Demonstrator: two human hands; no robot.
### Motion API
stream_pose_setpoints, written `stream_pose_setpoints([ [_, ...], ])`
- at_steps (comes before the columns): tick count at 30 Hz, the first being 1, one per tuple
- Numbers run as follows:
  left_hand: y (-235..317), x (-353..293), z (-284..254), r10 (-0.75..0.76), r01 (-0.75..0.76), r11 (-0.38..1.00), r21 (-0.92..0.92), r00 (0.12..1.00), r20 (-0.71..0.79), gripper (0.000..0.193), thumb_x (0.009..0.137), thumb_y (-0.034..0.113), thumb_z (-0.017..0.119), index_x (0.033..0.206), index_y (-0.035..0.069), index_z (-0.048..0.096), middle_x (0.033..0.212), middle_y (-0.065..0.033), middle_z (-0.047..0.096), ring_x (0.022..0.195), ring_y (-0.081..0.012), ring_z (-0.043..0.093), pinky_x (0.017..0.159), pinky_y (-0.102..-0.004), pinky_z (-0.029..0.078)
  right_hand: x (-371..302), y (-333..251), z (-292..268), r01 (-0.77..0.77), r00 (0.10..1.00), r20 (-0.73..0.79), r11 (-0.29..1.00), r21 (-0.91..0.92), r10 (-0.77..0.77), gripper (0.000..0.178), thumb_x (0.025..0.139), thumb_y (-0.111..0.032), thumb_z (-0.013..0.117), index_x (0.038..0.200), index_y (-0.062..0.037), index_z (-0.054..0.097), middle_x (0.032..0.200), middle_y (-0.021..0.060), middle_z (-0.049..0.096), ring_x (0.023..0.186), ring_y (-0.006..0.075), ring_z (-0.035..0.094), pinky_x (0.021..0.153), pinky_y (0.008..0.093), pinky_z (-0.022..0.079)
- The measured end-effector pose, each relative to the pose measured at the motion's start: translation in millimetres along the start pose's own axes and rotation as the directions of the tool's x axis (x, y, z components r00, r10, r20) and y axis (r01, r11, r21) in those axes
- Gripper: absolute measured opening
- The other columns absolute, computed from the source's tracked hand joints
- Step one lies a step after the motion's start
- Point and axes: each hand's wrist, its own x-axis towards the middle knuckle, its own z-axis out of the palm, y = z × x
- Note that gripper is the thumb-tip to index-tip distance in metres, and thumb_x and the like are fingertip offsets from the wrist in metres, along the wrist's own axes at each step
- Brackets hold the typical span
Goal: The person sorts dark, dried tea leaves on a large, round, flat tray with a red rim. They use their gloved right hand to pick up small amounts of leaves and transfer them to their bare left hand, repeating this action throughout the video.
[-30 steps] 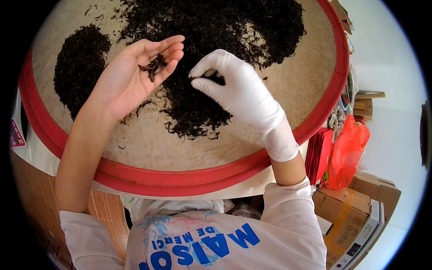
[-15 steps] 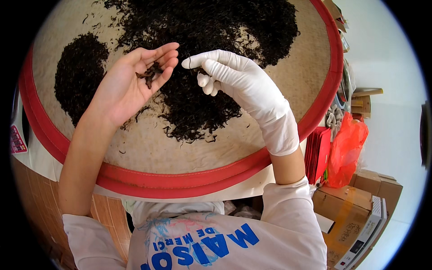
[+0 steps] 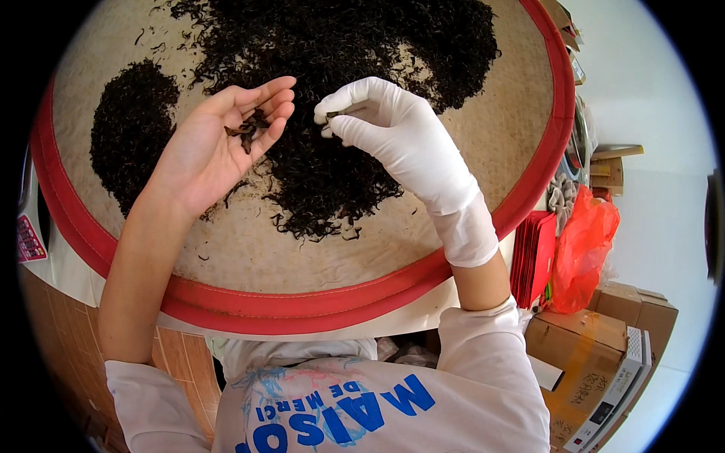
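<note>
My bare left hand point(image 3: 215, 147) is cupped, palm up, around a few dark, twisted dried tea leaves point(image 3: 248, 131). To its right, my right hand point(image 3: 404, 140) wears a white glove, thumb and forefinger pinched around a small dark leaf piece point(image 3: 331, 116). Both hands hover over a big round tray point(image 3: 302, 268) with a pale woven bottom and a red cloth rim. A wide heap of tea leaves point(image 3: 317, 45) spreads across its far and middle part. A smaller separate pile of tea leaves point(image 3: 132, 136) lies left of my left hand.
Beyond the tray's right edge are red folders point(image 3: 532, 253), a red plastic bag point(image 3: 583, 249) and a grey cloth point(image 3: 561, 193). Cardboard boxes point(image 3: 574, 347) and a white appliance point(image 3: 615, 392) stand lower right, by a pale wall. Wooden flooring point(image 3: 75, 332) shows lower left.
The gloved forefinger has curled in against the thumb, and the right hand has turned slightly. My left hand has shifted a little left and stays cupped around its leaves.
</note>
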Motion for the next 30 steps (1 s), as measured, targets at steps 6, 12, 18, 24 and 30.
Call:
stream_pose_setpoints([
  [6, 1.1, 0.3, -1.6, -0.012, 0.013, 1.0, -0.026, 1.0, 0.023, 0.033, 0.097, 0.013, 0.041, 0.121, -0.007, 0.054, 0.106, -0.0081, 0.058, 0.095, -0.0123, 0.06, 0.086, -0.0229, 0.053, 3.5, 11.1, 1.4, 0.222, 0.944, -0.145, 0.896, -0.385, -0.296, 0.012, 0.085, -0.007, 0.063, 0.096, -0.0046, 0.067, 0.083, 0.0055, 0.065, 0.07, 0.0103, 0.057, 0.066, 0.025, 0.048],
  [12, 1.5, 0.1, -2.7, -0.029, 0.029, 1.0, 0.006, 0.998, 0.062, 0.035, 0.097, 0.012, 0.043, 0.127, -0.006, 0.05, 0.105, -0.0061, 0.056, 0.094, -0.0107, 0.06, 0.084, -0.0215, 0.053, 1.0, 6.0, 2.4, 0.088, 0.986, -0.111, 0.956, -0.28, -0.123, 0.015, 0.089, -0.008, 0.058, 0.1, -0.0044, 0.067, 0.078, 0.0033, 0.062, 0.069, 0.0078, 0.054, 0.064, 0.0237, 0.047],
  [18, -1.0, -2.4, 5.2, -0.048, 0.046, 0.995, 0.085, 0.999, 0.023, 0.036, 0.097, 0.014, 0.043, 0.127, -0.006, 0.049, 0.104, -0.0054, 0.057, 0.093, -0.0101, 0.06, 0.083, -0.0211, 0.053, 2.6, 2.6, -1.0, 0.05, 0.998, -0.023, 0.999, -0.008, -0.05, 0.015, 0.092, -0.013, 0.059, 0.1, -0.0027, 0.067, 0.081, 0.0006, 0.063, 0.073, 0.0068, 0.055, 0.069, 0.0217, 0.047],
  [24, -3.7, -2.7, 2.4, -0.057, 0.043, 0.987, 0.152, 0.994, 0.089, 0.037, 0.097, 0.016, 0.045, 0.126, -0.006, 0.051, 0.103, -0.0055, 0.057, 0.092, -0.0098, 0.058, 0.083, -0.0215, 0.052, 2.9, 3.5, -1.2, 0.047, 0.998, -0.033, 0.999, -0.015, -0.048, 0.018, 0.091, -0.016, 0.062, 0.1, -0.0013, 0.066, 0.085, 0.0004, 0.064, 0.076, 0.0065, 0.055, 0.071, 0.0215, 0.046],
  [30, -11.0, -4.5, 9.8, -0.152, 0.146, 0.973, 0.179, 0.988, 0.016, 0.035, 0.098, 0.019, 0.045, 0.119, -0.006, 0.057, 0.098, -0.0059, 0.059, 0.089, -0.011, 0.057, 0.083, -0.0235, 0.051, 1.4, -5.5, -0.1, 0.042, 0.999, -0.032, 0.996, 0.076, -0.039, 0.016, 0.091, -0.013, 0.062, 0.1, -0.0014, 0.066, 0.089, 0.0007, 0.065, 0.081, 0.0068, 0.055, 0.077, 0.0227, 0.046],
])
